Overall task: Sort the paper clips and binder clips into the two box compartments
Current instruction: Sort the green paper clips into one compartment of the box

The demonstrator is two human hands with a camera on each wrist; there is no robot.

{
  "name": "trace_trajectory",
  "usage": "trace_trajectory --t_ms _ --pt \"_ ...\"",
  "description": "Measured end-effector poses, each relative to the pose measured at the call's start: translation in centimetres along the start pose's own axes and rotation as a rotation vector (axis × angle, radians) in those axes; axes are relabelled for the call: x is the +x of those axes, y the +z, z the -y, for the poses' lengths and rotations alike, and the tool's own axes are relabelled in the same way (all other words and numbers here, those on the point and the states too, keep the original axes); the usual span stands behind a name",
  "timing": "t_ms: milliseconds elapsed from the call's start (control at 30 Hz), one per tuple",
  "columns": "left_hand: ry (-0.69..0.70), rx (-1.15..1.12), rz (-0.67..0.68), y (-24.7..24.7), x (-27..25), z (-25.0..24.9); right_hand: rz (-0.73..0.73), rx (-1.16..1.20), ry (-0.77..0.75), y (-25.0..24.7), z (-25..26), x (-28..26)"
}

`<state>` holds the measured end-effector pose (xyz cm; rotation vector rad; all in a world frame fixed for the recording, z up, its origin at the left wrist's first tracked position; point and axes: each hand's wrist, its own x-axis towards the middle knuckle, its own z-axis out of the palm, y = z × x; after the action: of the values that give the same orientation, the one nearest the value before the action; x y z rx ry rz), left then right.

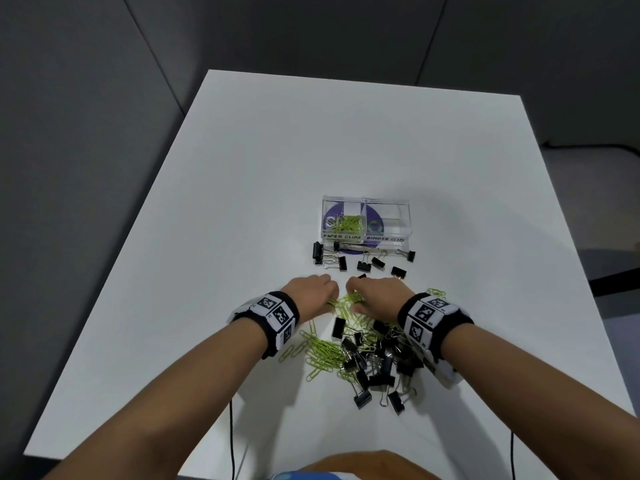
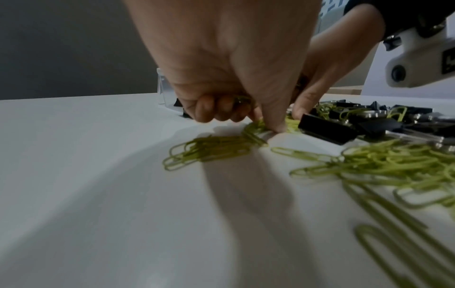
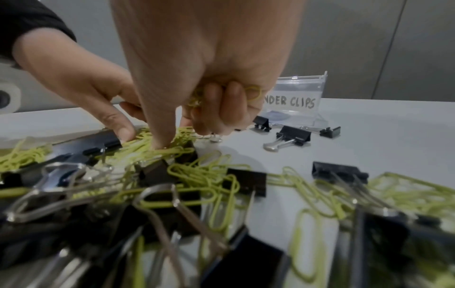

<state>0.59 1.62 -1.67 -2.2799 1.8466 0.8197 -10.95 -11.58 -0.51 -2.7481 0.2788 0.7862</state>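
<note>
The clear two-compartment box [image 1: 401, 206] stands mid-table; green paper clips [image 1: 349, 221] lie in its left part, labelled PAPER CLIPS, and I see no clips in the right part [image 3: 295, 91], labelled BINDER CLIPS. Black binder clips [image 1: 363, 265] are scattered before the box. A mixed pile [image 1: 367, 351] of both kinds lies near me. My left hand [image 1: 329, 292] [image 2: 246, 118] holds green paper clips [image 2: 242, 98] in curled fingers, thumb pressing more onto the table. My right hand [image 1: 353, 292] [image 3: 187, 128] also grips paper clips [image 3: 253, 93], thumb down in the pile.
The white table [image 1: 277, 150] ends in edges left, right and far, with grey partitions behind. A purple disc [image 1: 353, 251] lies under the box. Two thin black cables [image 1: 231, 438] hang over the near edge. Both wrists wear marker bands [image 1: 273, 315].
</note>
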Motion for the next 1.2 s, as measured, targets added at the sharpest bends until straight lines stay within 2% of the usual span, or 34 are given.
trace_trajectory --t_ms 133,300,600,767,967,1100,1200 --pt "0.026 0.004 -0.019 0.0 0.1 0.1 0.022 0.000 -0.015 0.0 -0.1 -0.4" --pt "0.025 0.045 0.012 0.2 0.6 0.0 0.012 0.030 0.055 0.7 -0.2 0.0" --pt "0.051 0.205 0.041 0.6 0.6 -0.2 0.054 0.015 0.060 0.8 0.6 -0.4" --pt "-0.014 0.106 0.054 -0.1 0.3 -1.0 0.095 0.044 0.065 0.3 0.4 -0.9" --pt "-0.091 -0.125 0.057 -0.9 0.5 -0.6 0.060 0.119 0.059 -1.5 -0.3 -1.4" --pt "-0.082 -0.205 -0.016 -1.8 0.4 0.4 -0.062 0.179 0.022 -4.8 -0.4 -1.3" --pt "-0.099 -0.253 -0.106 -3.7 0.4 1.5 -0.175 0.168 0.061 -8.0 -0.6 -0.1"
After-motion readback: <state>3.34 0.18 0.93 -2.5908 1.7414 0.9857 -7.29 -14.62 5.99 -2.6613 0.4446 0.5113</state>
